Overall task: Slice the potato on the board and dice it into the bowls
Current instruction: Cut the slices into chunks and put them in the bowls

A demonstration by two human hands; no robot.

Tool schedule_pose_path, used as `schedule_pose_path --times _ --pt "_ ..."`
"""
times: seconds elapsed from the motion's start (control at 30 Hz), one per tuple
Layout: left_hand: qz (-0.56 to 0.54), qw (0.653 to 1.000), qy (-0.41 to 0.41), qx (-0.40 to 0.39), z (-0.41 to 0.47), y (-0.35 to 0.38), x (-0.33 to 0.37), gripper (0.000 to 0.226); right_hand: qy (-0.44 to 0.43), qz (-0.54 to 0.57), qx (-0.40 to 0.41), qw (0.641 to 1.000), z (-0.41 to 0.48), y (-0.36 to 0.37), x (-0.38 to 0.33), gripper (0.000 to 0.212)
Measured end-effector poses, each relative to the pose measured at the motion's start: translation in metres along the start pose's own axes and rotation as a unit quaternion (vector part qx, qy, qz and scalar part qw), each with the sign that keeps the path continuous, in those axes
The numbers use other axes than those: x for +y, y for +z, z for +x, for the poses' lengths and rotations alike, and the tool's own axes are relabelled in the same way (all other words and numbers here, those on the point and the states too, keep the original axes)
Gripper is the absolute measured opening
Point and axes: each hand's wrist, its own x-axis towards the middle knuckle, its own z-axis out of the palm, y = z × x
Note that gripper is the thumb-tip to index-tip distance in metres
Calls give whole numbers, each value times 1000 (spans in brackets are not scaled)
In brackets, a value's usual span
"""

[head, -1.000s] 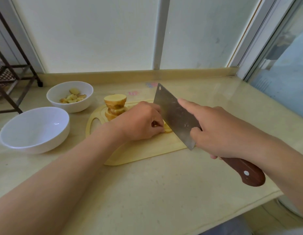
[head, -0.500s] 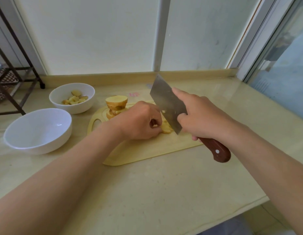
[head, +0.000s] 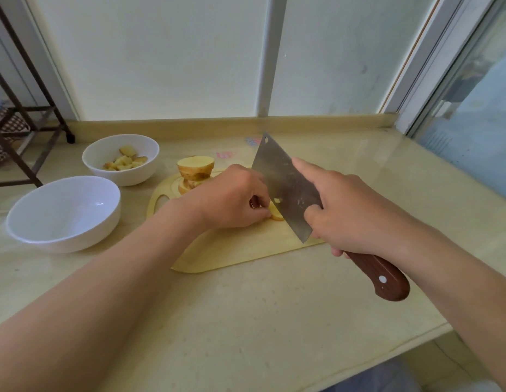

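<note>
While pinning potato slice [head: 276, 215] under curled left hand [head: 232, 199], gripping cleaver [head: 285, 182] in right hand [head: 352, 219]: likely firm, slippery; best pressed flat.

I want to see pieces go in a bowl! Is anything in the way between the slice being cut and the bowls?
The stack of potato chunks stands on the board between the slice and the far bowl. Toward the near bowl, only the left hand holding the slice lies between.
</note>
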Motion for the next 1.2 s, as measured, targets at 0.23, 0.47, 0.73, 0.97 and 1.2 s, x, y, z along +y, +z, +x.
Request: schedule_pose_path --times 0.23,0.47,0.73,0.97,1.2 --pt "-5 1000 -10 -13 1 0 -1 8 1 4 -9 1000 -2 -1 1 85" --pt "4 1000 -4 -2 1 1 2 5 14 1 -19 1000 -2 2 -3 86" --pt "7 1000 6 24 2 4 4 3 29 0 -11 1000 13 18 -14 86" --pt "23 999 15 29 2 3 5 4 22 39 -2 999 51 12 -13 88" --pt "30 999 12 24 1 5 4 2 49 233 57 970 44 -8 29 78"
